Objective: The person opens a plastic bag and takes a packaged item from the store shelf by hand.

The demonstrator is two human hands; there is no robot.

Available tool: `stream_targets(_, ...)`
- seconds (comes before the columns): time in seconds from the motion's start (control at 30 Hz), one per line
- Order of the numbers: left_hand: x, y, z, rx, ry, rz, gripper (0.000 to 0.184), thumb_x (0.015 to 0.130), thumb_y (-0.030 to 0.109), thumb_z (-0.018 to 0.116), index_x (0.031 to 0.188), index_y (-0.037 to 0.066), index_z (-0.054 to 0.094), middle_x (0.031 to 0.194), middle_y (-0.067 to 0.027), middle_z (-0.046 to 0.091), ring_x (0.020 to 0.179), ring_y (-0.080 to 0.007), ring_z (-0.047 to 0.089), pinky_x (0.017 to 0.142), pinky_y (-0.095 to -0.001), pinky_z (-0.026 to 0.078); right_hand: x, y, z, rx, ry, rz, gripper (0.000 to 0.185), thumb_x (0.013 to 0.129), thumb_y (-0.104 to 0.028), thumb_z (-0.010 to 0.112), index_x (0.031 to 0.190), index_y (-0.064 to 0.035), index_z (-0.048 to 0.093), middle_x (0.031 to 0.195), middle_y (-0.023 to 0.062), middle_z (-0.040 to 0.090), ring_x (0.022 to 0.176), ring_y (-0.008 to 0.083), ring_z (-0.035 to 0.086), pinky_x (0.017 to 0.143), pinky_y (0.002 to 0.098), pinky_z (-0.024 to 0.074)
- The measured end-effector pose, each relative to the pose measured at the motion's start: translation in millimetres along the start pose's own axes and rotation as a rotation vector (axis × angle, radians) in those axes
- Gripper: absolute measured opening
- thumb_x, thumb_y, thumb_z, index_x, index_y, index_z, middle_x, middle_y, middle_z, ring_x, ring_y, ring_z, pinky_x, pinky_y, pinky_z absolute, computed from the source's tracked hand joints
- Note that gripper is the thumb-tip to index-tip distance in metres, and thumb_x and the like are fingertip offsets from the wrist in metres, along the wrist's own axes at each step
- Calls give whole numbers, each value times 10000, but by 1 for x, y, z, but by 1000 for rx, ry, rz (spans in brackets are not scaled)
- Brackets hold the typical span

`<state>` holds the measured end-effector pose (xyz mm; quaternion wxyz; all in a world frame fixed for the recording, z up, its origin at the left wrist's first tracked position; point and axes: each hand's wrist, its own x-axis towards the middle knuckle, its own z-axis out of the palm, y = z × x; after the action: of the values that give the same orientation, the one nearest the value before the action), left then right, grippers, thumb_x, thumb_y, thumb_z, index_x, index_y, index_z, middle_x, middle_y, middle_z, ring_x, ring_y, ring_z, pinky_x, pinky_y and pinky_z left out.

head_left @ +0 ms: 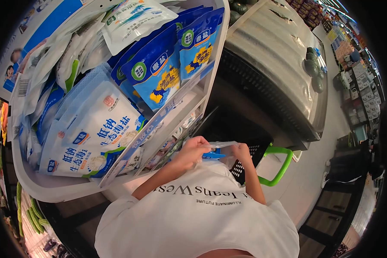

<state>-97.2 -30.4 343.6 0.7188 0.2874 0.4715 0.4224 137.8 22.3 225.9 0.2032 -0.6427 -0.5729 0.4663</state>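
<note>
A thin clear plastic bag point(221, 144) is stretched between my two hands in front of my white shirt. My left hand point(192, 151) pinches one end of it, close to the front wall of a white display bin point(58, 191). The other end is pinched in my right hand point(241, 153), above a black shopping basket point(249, 161) with a green handle point(284, 165). Something blue point(213, 155) shows just under the bag; its kind is unclear. The bin holds white-and-blue salt packets point(94, 133) and dark blue salt packets point(157, 73).
Behind the basket stands a dark produce stand point(284, 86) with a pale ribbed top, where several dark green vegetables point(314, 71) lie. Long green vegetables point(33, 217) are at lower left. A person's dark-clothed legs point(348, 161) and stocked shelves point(365, 86) are at right.
</note>
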Motion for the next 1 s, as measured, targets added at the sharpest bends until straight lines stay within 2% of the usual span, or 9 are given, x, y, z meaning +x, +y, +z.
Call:
stream_targets(0.03, -4, 9, -4, 58, 3, 35, 118, 765, 16, 596, 839, 57, 513, 646, 29, 474, 509, -52, 412, 426, -187, 297, -9, -18, -1, 229, -8, 68, 172, 771, -188, 588, 741, -23, 628, 514, -26, 502, 439, 121, 483, 420, 264, 396)
stream_targets(0.13, -6, 24, -33, -194, 103, 132, 132, 759, 21, 604, 860, 55, 526, 679, 13, 525, 530, -69, 451, 438, -203, 334, -40, -75, -17, 582, -72, 52, 222, 831, -197, 531, 688, -41, 596, 520, -48, 472, 448, 41, 420, 391, 207, 313)
stream_targets(0.17, -2, 22, -44, -30, 171, 214, 123, 768, 31, 596, 874, 40, 534, 664, -7, 540, 546, -82, 486, 469, -216, 362, -41, -79, -21, 691, -128, -52, 205, 817, -191, 551, 640, -90, 552, 502, -66, 425, 420, 27, 358, 381, 201, 268)
stream_targets(0.33, 9, -1, -54, 913, 375, 438, 160, 816, 87, 553, 943, -10, 554, 573, -94, 550, 523, -121, 544, 513, -263, 417, -42, -119, -33, 676, -194, 81, 287, 803, -146, 548, 544, -138, 425, 481, -94, 329, 399, 15, 268, 365, 214, 185)
stream_targets(0.47, 0, -13, -44, 754, 381, 470, 178, 835, 128, 554, 925, -24, 573, 561, -96, 526, 472, -92, 431, 454, -254, 338, -55, -123, -42, 690, -158, -5, 334, 807, -133, 548, 527, -161, 369, 479, -102, 303, 383, 6, 236, 354, 203, 159)
stream_targets(0.57, -2, -12, -29, 542, 401, 678, 161, 841, 133, 555, 878, -21, 585, 542, -63, 507, 482, -54, 400, 448, -234, 315, -51, -119, -58, 783, -162, -40, 365, 818, -131, 546, 522, -166, 336, 466, -99, 274, 374, 11, 217, 351, 209, 151)
stream_targets(0.67, 2, -8, -30, 487, 398, 602, 161, 842, 144, 566, 818, -12, 596, 540, -35, 495, 496, -23, 380, 441, -221, 297, -49, -129, -56, 834, -145, -48, 396, 821, -133, 563, 517, -172, 311, 455, -95, 260, 373, 20, 193, 360, 218, 146)
stream_targets(0.87, -15, 17, -12, 655, 394, 758, 191, 839, 149, 577, 712, 7, 589, 528, -45, 484, 503, -80, 415, 465, -228, 312, -59, -155, -38, 911, -190, -106, 394, 810, -143, 570, 516, -177, 309, 458, -98, 230, 380, 36, 188, 391, 229, 156)
stream_targets(1.0, -15, 26, -13, 936, 398, 1067, 202, 848, 135, 562, 688, 13, 569, 631, -64, 508, 598, -114, 445, 555, -243, 354, -50, -158, -40, 941, -264, -127, 392, 812, -157, 566, 515, -183, 312, 461, -96, 222, 383, 41, 183, 397, 242, 163)
